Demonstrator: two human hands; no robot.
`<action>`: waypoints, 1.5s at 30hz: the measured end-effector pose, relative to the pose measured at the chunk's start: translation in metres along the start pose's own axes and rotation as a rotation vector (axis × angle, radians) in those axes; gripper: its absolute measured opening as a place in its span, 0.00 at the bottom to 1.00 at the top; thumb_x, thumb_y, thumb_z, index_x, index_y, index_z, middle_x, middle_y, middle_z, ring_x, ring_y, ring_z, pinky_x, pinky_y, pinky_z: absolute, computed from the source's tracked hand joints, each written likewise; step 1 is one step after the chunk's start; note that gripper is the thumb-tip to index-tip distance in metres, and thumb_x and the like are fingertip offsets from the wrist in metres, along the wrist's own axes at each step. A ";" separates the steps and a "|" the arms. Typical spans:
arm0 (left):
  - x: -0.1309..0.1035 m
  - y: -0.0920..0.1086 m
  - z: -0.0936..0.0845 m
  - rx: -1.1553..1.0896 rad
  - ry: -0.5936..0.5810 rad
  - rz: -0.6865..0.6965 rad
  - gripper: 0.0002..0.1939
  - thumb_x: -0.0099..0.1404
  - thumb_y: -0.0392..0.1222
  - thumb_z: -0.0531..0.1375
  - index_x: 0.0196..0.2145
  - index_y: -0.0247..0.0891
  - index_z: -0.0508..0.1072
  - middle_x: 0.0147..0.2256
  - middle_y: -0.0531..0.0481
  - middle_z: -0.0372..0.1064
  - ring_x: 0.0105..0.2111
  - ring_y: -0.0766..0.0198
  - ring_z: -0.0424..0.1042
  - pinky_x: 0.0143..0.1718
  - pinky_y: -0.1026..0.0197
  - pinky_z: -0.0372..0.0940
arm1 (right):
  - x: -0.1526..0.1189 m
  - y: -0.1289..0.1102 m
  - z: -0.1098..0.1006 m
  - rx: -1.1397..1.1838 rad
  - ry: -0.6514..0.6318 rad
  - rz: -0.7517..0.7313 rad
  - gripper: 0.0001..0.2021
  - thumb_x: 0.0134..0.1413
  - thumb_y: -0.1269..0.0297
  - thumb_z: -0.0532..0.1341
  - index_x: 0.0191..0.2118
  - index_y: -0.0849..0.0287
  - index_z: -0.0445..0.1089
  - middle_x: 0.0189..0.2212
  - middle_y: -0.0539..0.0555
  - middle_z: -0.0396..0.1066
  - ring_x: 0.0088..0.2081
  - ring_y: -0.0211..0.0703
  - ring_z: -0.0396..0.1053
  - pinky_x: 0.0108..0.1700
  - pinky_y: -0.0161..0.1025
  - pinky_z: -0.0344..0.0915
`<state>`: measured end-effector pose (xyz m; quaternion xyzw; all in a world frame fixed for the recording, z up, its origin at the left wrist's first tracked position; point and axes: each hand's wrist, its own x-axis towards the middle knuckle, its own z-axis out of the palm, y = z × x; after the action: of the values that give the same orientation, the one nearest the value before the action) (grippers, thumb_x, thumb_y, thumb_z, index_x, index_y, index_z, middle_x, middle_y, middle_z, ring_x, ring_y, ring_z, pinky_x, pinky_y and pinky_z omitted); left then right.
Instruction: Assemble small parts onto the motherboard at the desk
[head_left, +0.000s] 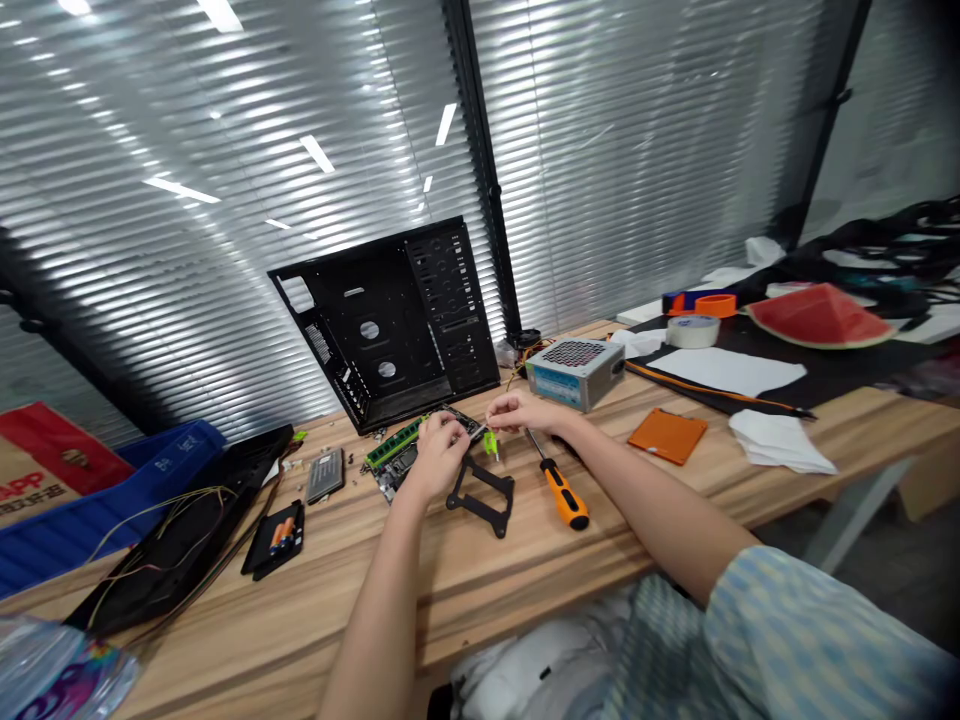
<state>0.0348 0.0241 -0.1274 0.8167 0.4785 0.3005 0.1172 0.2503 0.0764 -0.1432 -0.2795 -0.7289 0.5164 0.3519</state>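
A computer motherboard (386, 478) with a green memory stick (395, 443) lies on the wooden table. Over its right part is my left hand (439, 455), fingers curled down; what they grip is hidden. Just right of it, my right hand (519, 411) pinches thumb and fingers together at the board's edge, around something too small to make out. A bright green plastic piece (491, 444) sits right below those fingertips. Nearer to me lies a black bracket frame (496, 516). An orange and black screwdriver (564, 494) rests under my right forearm, its shaft pointing toward the hand.
Behind the board leans an open black computer case (397, 340), with a power supply (579, 372) to its right. Leftward are a silver drive (325, 475), a black holder with batteries (274, 540) and a blue bin (67, 520). An orange square (667, 436) and white paper (781, 440) lie right.
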 end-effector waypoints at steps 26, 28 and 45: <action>-0.005 0.012 0.013 0.442 0.089 0.443 0.09 0.69 0.37 0.51 0.35 0.37 0.70 0.45 0.42 0.65 0.46 0.56 0.67 0.48 0.53 0.67 | 0.005 -0.001 0.014 -0.435 -0.012 -0.310 0.11 0.44 0.72 0.61 0.37 0.65 0.74 0.33 0.53 0.74 0.37 0.43 0.69 0.44 0.39 0.64; -0.005 0.010 0.013 0.490 0.094 0.453 0.07 0.68 0.37 0.53 0.37 0.36 0.70 0.45 0.42 0.65 0.47 0.56 0.67 0.48 0.52 0.67 | 0.006 -0.001 0.016 -0.368 -0.062 -0.302 0.11 0.46 0.70 0.60 0.37 0.65 0.75 0.33 0.53 0.74 0.36 0.42 0.69 0.42 0.39 0.65; -0.001 0.012 0.012 0.206 0.166 0.328 0.18 0.66 0.31 0.51 0.52 0.42 0.62 0.55 0.41 0.58 0.56 0.57 0.61 0.57 0.52 0.60 | 0.008 -0.006 0.022 -0.075 -0.052 -0.201 0.18 0.45 0.53 0.68 0.35 0.64 0.75 0.31 0.52 0.74 0.34 0.40 0.69 0.41 0.39 0.65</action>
<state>0.0501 0.0179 -0.1317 0.8638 0.3753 0.3311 -0.0573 0.2279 0.0682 -0.1401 -0.2045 -0.7810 0.4579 0.3723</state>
